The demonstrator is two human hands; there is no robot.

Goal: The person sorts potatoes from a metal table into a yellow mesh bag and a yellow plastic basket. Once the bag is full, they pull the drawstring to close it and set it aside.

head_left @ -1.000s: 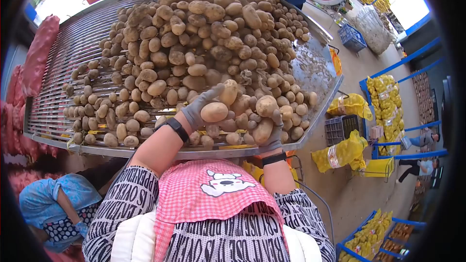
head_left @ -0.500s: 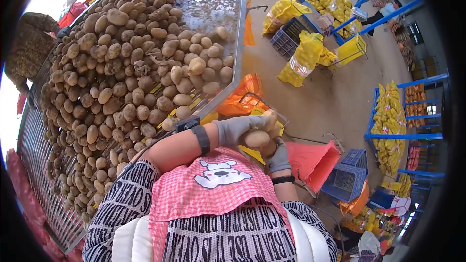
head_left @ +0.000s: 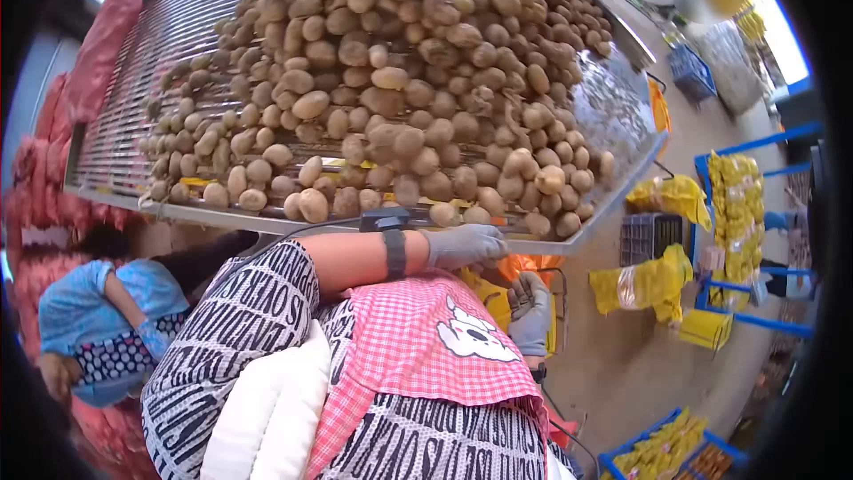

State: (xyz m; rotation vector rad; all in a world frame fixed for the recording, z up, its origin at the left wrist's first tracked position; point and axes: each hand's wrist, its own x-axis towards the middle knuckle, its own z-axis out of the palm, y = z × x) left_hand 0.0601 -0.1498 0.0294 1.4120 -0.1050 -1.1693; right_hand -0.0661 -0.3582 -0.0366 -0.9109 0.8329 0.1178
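My left hand (head_left: 466,246), in a grey glove, is at the near metal edge (head_left: 355,229) of a slatted table. Its fingers curve loosely, and nothing shows in them. Below and to the right, my right hand (head_left: 530,311), gloved too, has its palm turned up with bent fingers apart and nothing in it. Many brown potatoes (head_left: 387,78) are heaped on the table beyond my hands. Orange sacking (head_left: 530,264) and a yellow bag (head_left: 490,300) hang by the hands, below the table edge.
Beyond the right side stand full yellow sacks (head_left: 635,289), a dark crate (head_left: 651,238) and blue racks (head_left: 769,324). A person in blue (head_left: 115,311) bends low at the left beside red sacks (head_left: 102,53). A blue crate (head_left: 690,71) is at the upper right.
The view has swung left, bringing the person in blue into sight. The potatoes that were between my hands are gone from them, and my hands have moved apart.
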